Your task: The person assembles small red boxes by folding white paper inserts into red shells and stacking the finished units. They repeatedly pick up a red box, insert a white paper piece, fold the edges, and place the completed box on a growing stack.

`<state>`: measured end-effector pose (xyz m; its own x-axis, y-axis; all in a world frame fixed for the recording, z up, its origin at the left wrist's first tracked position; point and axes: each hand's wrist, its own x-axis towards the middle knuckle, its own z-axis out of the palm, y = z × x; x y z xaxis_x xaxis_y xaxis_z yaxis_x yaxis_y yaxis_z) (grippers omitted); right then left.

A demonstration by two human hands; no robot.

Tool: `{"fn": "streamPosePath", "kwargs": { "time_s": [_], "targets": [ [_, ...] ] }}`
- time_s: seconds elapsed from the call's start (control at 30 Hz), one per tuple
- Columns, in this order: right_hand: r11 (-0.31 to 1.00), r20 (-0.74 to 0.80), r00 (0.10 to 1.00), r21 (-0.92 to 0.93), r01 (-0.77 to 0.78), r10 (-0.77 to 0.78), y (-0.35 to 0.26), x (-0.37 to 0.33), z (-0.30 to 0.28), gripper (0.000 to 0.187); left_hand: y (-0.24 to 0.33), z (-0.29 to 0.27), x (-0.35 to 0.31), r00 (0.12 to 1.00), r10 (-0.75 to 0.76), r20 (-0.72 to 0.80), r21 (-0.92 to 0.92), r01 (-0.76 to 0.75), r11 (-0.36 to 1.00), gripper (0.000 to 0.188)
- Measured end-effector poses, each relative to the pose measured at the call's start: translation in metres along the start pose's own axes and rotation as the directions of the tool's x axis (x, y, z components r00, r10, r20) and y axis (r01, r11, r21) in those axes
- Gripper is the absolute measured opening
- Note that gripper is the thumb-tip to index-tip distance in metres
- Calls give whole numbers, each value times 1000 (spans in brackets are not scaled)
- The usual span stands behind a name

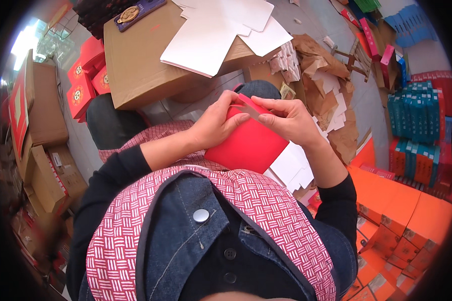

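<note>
The red card piece [248, 148] looks smooth and mostly matt. The white sheets [201, 42] look like flat, smooth card. The big box [140, 65] is plain brown cardboard. The brown paper [314, 52] is crumpled and rough. The apron [118, 246] is printed cloth. The denim top [178, 246] has a shiny metal snap button [201, 215].

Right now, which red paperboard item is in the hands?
The plain red paperboard piece at centre, pinched by left hand and right hand; the emblem-bearing red boxes at upper left are untouched.
</note>
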<state>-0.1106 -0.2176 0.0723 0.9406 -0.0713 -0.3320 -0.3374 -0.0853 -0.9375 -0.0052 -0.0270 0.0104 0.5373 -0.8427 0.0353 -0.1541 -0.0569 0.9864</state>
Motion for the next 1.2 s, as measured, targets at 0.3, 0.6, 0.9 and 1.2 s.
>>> {"fn": "streamPosePath", "kwargs": {
  "time_s": [0.3, 0.6, 0.9, 1.2],
  "targets": [
    [991, -71, 992, -81, 103, -109, 6, 3, 4, 33, -2, -8, -4, 956, 288, -53, 235, -268, 934, 38],
    [970, -47, 985, -186, 158, -169, 7, 5, 1, 30, 19, -7, 4, 954, 268, 132, 284, -295, 912, 30],
    [860, 55, 957, -427, 279, -284, 0, 0, 0, 30, 14, -6, 2, 979, 199, 42, 30, -200, 979, 26],
    [974, -210, 961, 99, 205, -181, 23, -6, -1, 20, 10, 2, 5, 990, 139, 5, -46, -138, 989, 21]
  ]
}}
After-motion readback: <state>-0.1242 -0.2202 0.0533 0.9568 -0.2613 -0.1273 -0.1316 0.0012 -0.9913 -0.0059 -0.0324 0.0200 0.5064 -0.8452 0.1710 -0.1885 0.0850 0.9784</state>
